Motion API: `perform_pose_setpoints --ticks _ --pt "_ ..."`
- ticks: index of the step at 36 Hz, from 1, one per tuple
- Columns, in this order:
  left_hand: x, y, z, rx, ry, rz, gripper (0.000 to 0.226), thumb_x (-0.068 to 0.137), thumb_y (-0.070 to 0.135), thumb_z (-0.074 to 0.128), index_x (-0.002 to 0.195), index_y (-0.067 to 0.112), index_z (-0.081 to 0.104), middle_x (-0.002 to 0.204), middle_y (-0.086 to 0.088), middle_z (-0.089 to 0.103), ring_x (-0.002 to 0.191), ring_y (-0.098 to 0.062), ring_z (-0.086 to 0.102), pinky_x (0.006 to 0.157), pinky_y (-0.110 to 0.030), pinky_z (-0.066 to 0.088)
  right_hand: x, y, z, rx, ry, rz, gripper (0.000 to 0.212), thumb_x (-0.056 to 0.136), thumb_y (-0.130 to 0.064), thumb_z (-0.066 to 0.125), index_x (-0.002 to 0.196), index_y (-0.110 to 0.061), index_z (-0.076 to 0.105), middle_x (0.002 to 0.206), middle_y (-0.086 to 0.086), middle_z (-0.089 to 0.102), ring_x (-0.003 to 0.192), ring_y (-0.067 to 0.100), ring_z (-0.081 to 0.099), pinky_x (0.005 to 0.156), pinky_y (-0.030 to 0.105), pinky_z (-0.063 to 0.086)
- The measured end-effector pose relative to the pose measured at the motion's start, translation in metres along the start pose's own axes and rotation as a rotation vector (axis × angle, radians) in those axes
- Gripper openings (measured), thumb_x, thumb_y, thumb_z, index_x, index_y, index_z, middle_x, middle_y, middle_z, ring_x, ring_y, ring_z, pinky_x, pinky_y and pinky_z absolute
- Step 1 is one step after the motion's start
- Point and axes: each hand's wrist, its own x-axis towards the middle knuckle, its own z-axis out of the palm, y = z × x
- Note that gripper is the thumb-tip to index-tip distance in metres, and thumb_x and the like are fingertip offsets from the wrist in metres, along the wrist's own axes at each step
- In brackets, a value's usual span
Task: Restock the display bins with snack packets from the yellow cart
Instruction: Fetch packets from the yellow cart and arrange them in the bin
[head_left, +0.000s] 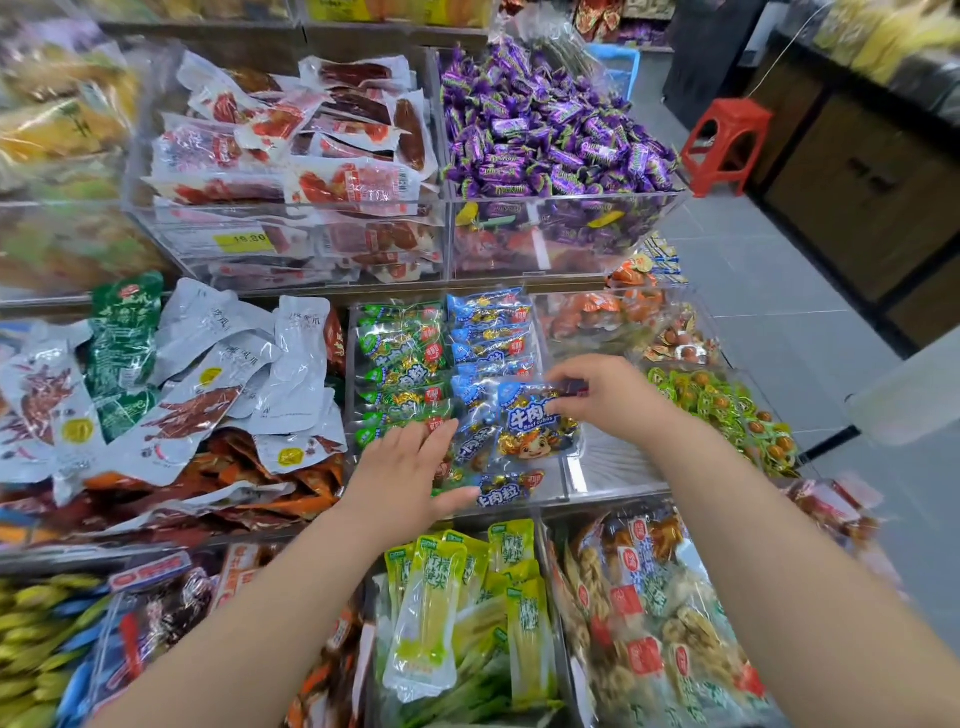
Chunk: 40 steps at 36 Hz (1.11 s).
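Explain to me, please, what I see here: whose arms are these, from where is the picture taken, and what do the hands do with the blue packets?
There is no machine here. A person wears one camera on the head, which looks forward and down, so you see that person's own two bare arms at shop shelves of snacks. The right hand pinches the top edge of a blue packet of beef cubes over a clear bin. The left hand lies with straight fingers on the other blue packets in that bin. Beside them lie green packets. Above is a heap of purple sweets, and a red stool stands on the floor. The yellow cart does not show.
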Motion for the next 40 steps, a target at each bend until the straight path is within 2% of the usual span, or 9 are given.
perform_pose_setpoints --ticks 4,8,11,17,22,27,31,36,40 --pt "0.003 -0.002 -0.007 -0.398 0.072 -0.197 0.079 0.087 0.069 0.028 0.145 0.016 0.021 0.138 -0.008 0.04 0.128 -0.024 0.039 0.108 -0.039 0.031 0.0 0.005 -0.007 -0.005 0.03 0.027 0.018 0.078 -0.021 0.076 0.09 -0.028 0.065 0.083 -0.006 0.062 0.074 0.007 0.055 0.071 0.023 0.047" --pt "0.007 -0.002 -0.018 -0.534 0.084 -0.281 0.054 0.088 0.055 0.054 0.126 0.018 0.044 0.097 0.009 0.057 0.086 -0.009 0.057 0.071 -0.029 0.048 -0.004 -0.006 -0.005 -0.097 -0.019 -0.074 0.016 0.078 -0.024 0.075 0.091 -0.019 0.067 0.081 -0.005 0.062 0.075 0.012 0.056 0.068 0.024 0.046" --pt "0.016 0.001 -0.028 -0.682 0.003 -0.254 0.032 0.093 0.039 0.055 0.123 0.026 0.057 0.094 0.017 0.061 0.085 -0.002 0.058 0.067 -0.019 0.044 -0.006 -0.015 0.001 -0.226 -0.118 -0.176 0.018 0.082 -0.025 0.071 0.097 -0.017 0.068 0.084 -0.008 0.058 0.078 0.011 0.051 0.07 0.028 0.045" --pt "0.041 0.016 -0.044 -0.857 -0.082 -0.221 0.047 0.094 0.005 0.043 0.132 0.03 0.052 0.102 0.015 0.063 0.05 0.005 0.054 0.043 -0.012 0.037 -0.007 -0.017 0.018 -0.348 -0.066 -0.232 0.023 0.087 -0.028 0.064 0.108 -0.017 0.066 0.101 -0.001 0.059 0.1 0.016 0.048 0.08 0.027 0.037" --pt "0.046 0.013 -0.043 -0.913 -0.158 -0.216 0.056 0.088 0.003 0.045 0.134 0.035 0.052 0.111 0.011 0.055 0.036 -0.001 0.037 0.053 -0.024 0.038 -0.003 -0.017 0.042 -0.2 0.012 -0.189 0.022 0.085 -0.023 0.067 0.104 -0.011 0.065 0.12 0.004 0.055 0.115 0.021 0.045 0.093 0.026 0.034" --pt "0.034 0.007 -0.034 -0.733 -0.213 -0.189 0.025 0.09 0.039 0.058 0.114 0.035 0.061 0.08 0.01 0.063 0.069 -0.009 0.06 0.061 -0.025 0.045 -0.003 -0.006 0.059 -0.112 -0.063 -0.133 0.024 0.086 -0.023 0.066 0.106 -0.011 0.063 0.141 0.004 0.045 0.129 0.02 0.039 0.105 0.028 0.028" --pt "0.035 0.009 -0.032 -0.509 -0.096 -0.153 0.043 0.091 0.048 0.055 0.128 0.026 0.056 0.109 0.007 0.062 0.098 -0.016 0.059 0.084 -0.029 0.047 -0.003 -0.001 0.051 -0.072 -0.095 -0.123 0.02 0.086 -0.021 0.067 0.101 -0.009 0.061 0.117 0.008 0.059 0.11 0.022 0.051 0.095 0.029 0.038" --pt "0.036 0.02 -0.034 -0.143 0.106 -0.005 0.084 0.078 0.052 0.065 0.147 0.022 0.028 0.14 -0.003 0.039 0.132 -0.026 0.035 0.105 -0.036 0.033 0.001 -0.006 0.052 -0.417 -0.129 -0.311 0.015 0.085 -0.017 0.061 0.096 -0.007 0.062 0.103 0.008 0.059 0.1 0.027 0.051 0.079 0.037 0.043" --pt "0.041 0.03 -0.028 0.111 -0.031 0.081 0.097 0.084 0.062 0.053 0.153 0.02 0.0 0.162 -0.004 -0.004 0.148 -0.023 -0.008 0.118 -0.047 -0.001 -0.01 -0.008 0.064 -0.358 -0.028 -0.377 0.013 0.076 -0.007 0.068 0.085 0.002 0.065 0.1 0.018 0.062 0.095 0.035 0.056 0.076 0.039 0.046"
